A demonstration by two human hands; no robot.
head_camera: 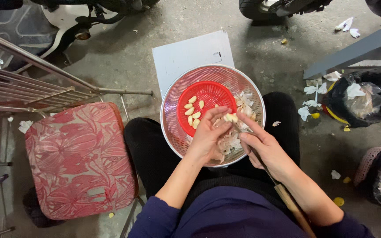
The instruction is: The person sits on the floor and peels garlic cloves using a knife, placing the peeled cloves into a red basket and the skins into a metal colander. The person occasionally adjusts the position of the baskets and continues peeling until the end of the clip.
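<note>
The left hand (206, 134) was closed around a garlic clove (230, 117), pinching it at the fingertips, while the right hand (261, 145) was clamped on a wooden-handled knife (283, 194) whose blade end met the clove. Both hands worked over a metal bowl (173, 97) resting on the person's lap, with garlic skins (232, 141) piled beneath them. Farther in, a red basket (212, 94) held peeled cloves (192, 112), and a white board (186, 55) lay on the floor beyond the bowl.
</note>
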